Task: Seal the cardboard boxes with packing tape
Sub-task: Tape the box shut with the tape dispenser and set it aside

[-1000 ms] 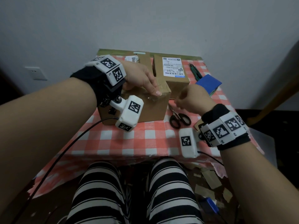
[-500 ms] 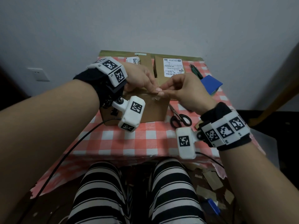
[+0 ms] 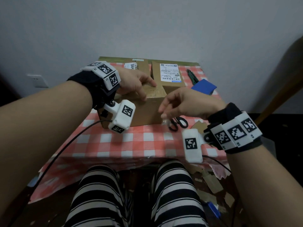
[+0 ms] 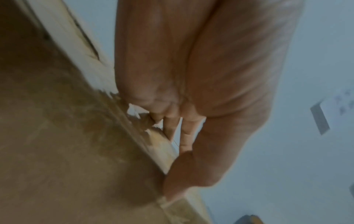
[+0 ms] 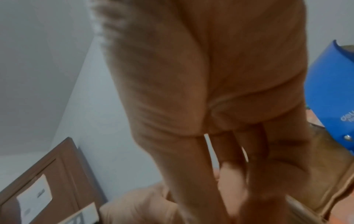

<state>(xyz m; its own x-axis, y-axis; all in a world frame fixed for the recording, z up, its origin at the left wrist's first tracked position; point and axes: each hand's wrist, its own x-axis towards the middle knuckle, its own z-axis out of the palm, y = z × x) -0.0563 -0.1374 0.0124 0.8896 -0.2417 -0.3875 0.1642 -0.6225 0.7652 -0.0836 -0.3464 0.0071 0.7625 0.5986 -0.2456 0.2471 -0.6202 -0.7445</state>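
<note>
Each bare arm wears a black wrist strap under a white band of black square-code tiles. A white coded camera block hangs below each band, trailing a black cable. Black-and-white striped trousers cover the legs.

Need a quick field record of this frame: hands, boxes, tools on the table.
left hand: rests on top of the front box, thumb at its near top edge
right hand: in the air by that box's right corner, fingers pinching a small clear scrap, probably tape
rear boxes: two, printed labels on top
scissors: flat on checked tablecloth, right of front box
blue tape dispenser: far right
</note>
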